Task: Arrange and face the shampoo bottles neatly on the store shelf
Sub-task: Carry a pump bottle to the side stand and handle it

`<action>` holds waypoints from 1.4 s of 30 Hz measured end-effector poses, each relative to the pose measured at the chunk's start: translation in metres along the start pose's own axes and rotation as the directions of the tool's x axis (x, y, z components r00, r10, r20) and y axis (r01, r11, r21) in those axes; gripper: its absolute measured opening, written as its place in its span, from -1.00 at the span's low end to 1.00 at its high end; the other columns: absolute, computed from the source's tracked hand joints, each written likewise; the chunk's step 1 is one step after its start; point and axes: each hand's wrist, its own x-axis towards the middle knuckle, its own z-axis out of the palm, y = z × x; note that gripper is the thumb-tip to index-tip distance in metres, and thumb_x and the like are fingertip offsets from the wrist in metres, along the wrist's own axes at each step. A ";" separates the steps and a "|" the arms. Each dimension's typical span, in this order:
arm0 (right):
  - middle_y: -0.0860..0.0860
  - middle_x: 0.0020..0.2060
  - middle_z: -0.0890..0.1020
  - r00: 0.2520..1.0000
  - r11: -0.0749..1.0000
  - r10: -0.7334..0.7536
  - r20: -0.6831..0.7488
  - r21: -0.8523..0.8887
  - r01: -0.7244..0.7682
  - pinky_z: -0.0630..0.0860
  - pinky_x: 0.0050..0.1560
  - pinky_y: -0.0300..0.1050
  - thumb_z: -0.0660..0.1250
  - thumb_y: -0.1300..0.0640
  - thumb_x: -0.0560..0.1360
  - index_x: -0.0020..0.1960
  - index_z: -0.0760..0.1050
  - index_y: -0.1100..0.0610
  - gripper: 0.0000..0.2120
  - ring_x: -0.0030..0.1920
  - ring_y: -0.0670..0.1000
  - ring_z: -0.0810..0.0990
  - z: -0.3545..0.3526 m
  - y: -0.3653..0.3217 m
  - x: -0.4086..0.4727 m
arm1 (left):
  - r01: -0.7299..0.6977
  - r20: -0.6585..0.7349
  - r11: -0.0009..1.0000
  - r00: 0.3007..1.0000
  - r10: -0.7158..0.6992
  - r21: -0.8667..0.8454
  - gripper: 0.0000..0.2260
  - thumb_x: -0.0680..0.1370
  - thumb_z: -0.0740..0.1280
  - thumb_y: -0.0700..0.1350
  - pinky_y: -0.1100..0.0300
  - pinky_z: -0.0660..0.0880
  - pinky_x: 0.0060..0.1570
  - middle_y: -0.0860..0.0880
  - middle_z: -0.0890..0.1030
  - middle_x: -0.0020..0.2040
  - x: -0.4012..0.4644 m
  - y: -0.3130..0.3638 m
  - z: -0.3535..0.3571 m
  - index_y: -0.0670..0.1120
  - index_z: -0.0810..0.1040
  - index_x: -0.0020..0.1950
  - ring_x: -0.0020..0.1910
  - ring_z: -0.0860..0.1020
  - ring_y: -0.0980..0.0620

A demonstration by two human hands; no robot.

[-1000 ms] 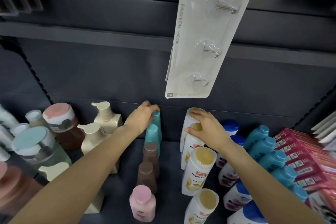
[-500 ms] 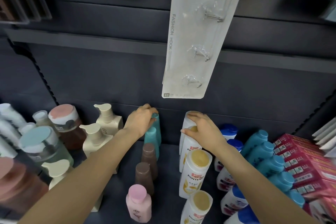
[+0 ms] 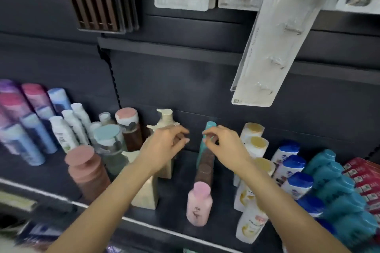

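step: facing the middle column | left hand (image 3: pixel 166 146) fingers curled by a brown cap, grip unclear | right hand (image 3: pixel 224 146) pinching at the teal bottles (image 3: pixel 208 129), far end of the shelf (image 3: pixel 181 170) | advice: judged best to square brown bottles (image 3: pixel 205 162) and pink bottle (image 3: pixel 199 203) in one straight file, labels forward

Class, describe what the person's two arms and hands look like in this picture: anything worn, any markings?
Both forearms are bare up to the picture's edge: no sleeves, gloves, watch or bracelets show. The left hand and right hand carry no visible rings. The fingernails look short and pale. Motion blur hides finer detail.
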 end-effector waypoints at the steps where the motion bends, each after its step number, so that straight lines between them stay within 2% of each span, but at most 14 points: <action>1: -0.03 -0.06 0.56 1.000 1.000 -0.004 0.004 0.007 0.004 0.39 0.00 -0.31 0.32 0.15 0.51 0.14 0.57 0.10 -0.79 -0.08 -0.11 0.50 0.007 -0.013 -0.003 | 0.004 -0.032 1.000 0.999 -0.004 0.010 -0.82 0.53 0.33 -0.10 0.10 0.50 0.02 0.03 0.62 -0.03 -0.011 -0.007 -0.010 -0.06 0.58 0.12 -0.06 0.58 0.07; 6: 0.02 0.01 0.57 1.000 0.999 0.007 0.027 0.048 -0.009 0.50 0.12 -0.05 0.32 0.14 0.52 0.18 0.54 0.10 -0.76 0.05 -0.03 0.55 0.052 -0.076 -0.020 | 0.074 -0.144 0.994 0.988 -0.061 0.085 -0.79 0.55 0.30 -0.12 0.10 0.48 0.05 -0.01 0.57 0.06 -0.063 -0.063 -0.061 -0.06 0.55 0.17 0.04 0.54 0.02; 9: 0.02 0.18 0.52 0.998 0.999 0.009 0.060 0.030 -0.011 0.38 0.23 -0.17 0.29 0.15 0.53 0.30 0.46 0.10 -0.66 0.20 0.01 0.48 0.081 -0.114 -0.028 | 0.126 -0.131 0.974 0.986 -0.103 0.186 -0.72 0.53 0.33 -0.07 0.10 0.40 0.08 -0.09 0.54 0.14 -0.088 -0.098 -0.084 -0.10 0.52 0.23 0.15 0.48 -0.11; 12: 0.01 0.40 0.32 0.988 0.999 0.034 0.149 -0.018 -0.031 0.19 0.34 -0.23 0.27 0.12 0.55 0.44 0.30 0.08 -0.53 0.40 0.01 0.29 0.111 -0.140 -0.035 | 0.168 -0.065 0.925 0.986 -0.155 0.340 -0.53 0.50 0.33 0.09 0.03 0.37 0.18 -0.10 0.46 0.26 -0.105 -0.123 -0.097 -0.09 0.42 0.34 0.25 0.41 -0.14; 14: 0.02 0.46 0.21 0.980 0.996 0.084 0.178 -0.055 -0.075 0.13 0.40 -0.20 0.26 0.09 0.56 0.49 0.21 0.07 -0.48 0.46 0.02 0.19 0.125 -0.148 -0.036 | 0.188 -0.019 0.902 0.980 -0.196 0.388 -0.43 0.49 0.31 0.17 0.03 0.29 0.30 -0.09 0.37 0.36 -0.114 -0.135 -0.103 -0.08 0.33 0.41 0.35 0.31 -0.12; 16: 0.04 0.47 0.19 0.979 0.990 0.131 0.158 -0.076 -0.120 0.11 0.40 -0.21 0.25 0.10 0.57 0.50 0.17 0.12 -0.45 0.47 0.03 0.17 0.133 -0.152 -0.036 | 0.199 0.004 0.886 0.975 -0.221 0.419 -0.38 0.48 0.29 0.20 0.06 0.23 0.33 -0.09 0.30 0.41 -0.122 -0.145 -0.108 -0.09 0.28 0.43 0.40 0.23 -0.09; 20: 0.10 0.40 0.27 0.975 0.978 0.185 0.125 -0.115 -0.171 0.17 0.38 -0.17 0.27 0.15 0.56 0.46 0.22 0.22 -0.48 0.42 0.06 0.25 0.135 -0.156 -0.030 | 0.219 0.075 0.880 0.959 -0.275 0.422 -0.37 0.52 0.25 0.19 0.12 0.17 0.38 -0.08 0.22 0.47 -0.131 -0.164 -0.115 -0.13 0.21 0.46 0.45 0.19 -0.06; 23: 0.09 0.30 0.37 0.967 0.970 0.224 0.124 -0.128 -0.208 0.30 0.25 -0.14 0.30 0.17 0.53 0.39 0.31 0.20 -0.54 0.28 0.08 0.39 0.134 -0.156 -0.022 | 0.209 0.136 0.884 0.948 -0.289 0.419 -0.39 0.54 0.23 0.13 0.13 0.17 0.40 -0.09 0.15 0.51 -0.134 -0.173 -0.116 -0.14 0.18 0.48 0.47 0.16 -0.07; 26: 0.08 0.22 0.42 0.964 0.966 0.246 0.099 -0.107 -0.235 0.38 0.14 -0.10 0.32 0.16 0.51 0.34 0.37 0.16 -0.58 0.15 0.10 0.46 0.133 -0.155 -0.018 | 0.180 0.135 0.879 0.955 -0.264 0.441 -0.42 0.54 0.23 0.11 0.13 0.18 0.38 -0.10 0.18 0.50 -0.134 -0.174 -0.118 -0.14 0.20 0.47 0.45 0.19 -0.08; 30: 0.08 0.05 0.49 0.957 0.962 0.266 0.112 -0.092 -0.257 0.37 -0.05 -0.15 0.35 0.16 0.50 0.22 0.41 0.17 -0.69 0.00 0.04 0.47 0.133 -0.160 -0.012 | 0.182 0.121 0.872 0.957 -0.263 0.455 -0.46 0.55 0.24 0.08 0.11 0.22 0.35 -0.09 0.23 0.47 -0.132 -0.174 -0.118 -0.13 0.23 0.44 0.42 0.23 -0.08; 36: -0.04 -0.01 0.48 0.961 0.961 0.266 0.076 0.062 -0.271 0.39 -0.03 -0.18 0.41 0.17 0.46 0.18 0.47 0.14 -0.69 -0.03 0.00 0.49 0.131 -0.161 -0.018 | 0.212 0.066 0.875 0.961 -0.267 0.436 -0.58 0.55 0.22 -0.02 0.07 0.33 0.26 -0.10 0.36 0.37 -0.130 -0.173 -0.118 -0.15 0.34 0.37 0.33 0.32 -0.10; 38: -0.05 -0.06 0.52 0.964 0.954 0.264 0.028 0.140 -0.265 0.44 -0.05 -0.17 0.43 0.18 0.44 0.10 0.51 0.10 -0.76 -0.06 0.01 0.53 0.129 -0.163 -0.022 | 0.214 0.036 0.883 0.967 -0.252 0.419 -0.61 0.55 0.22 -0.03 0.06 0.34 0.23 -0.11 0.40 0.33 -0.131 -0.171 -0.119 -0.16 0.38 0.34 0.30 0.35 -0.11; 40: -0.10 -0.13 0.56 0.967 0.945 0.251 -0.035 0.224 -0.237 0.44 -0.09 -0.20 0.47 0.18 0.41 -0.04 0.54 0.02 -0.82 -0.12 -0.02 0.54 0.123 -0.165 -0.024 | 0.181 -0.020 0.900 0.982 -0.189 0.395 -0.65 0.55 0.23 -0.06 0.06 0.34 0.21 -0.11 0.42 0.31 -0.132 -0.170 -0.117 -0.15 0.42 0.31 0.28 0.36 -0.12; 42: -0.17 -0.17 0.57 0.966 0.937 0.239 -0.096 0.284 -0.203 0.47 -0.08 -0.19 0.50 0.16 0.36 -0.12 0.53 -0.05 -0.80 -0.17 -0.08 0.54 0.115 -0.169 -0.026 | 0.061 0.022 0.937 0.997 -0.073 0.343 -0.62 0.55 0.25 -0.05 0.09 0.34 0.25 -0.07 0.39 0.35 -0.130 -0.166 -0.113 -0.11 0.39 0.35 0.31 0.33 -0.08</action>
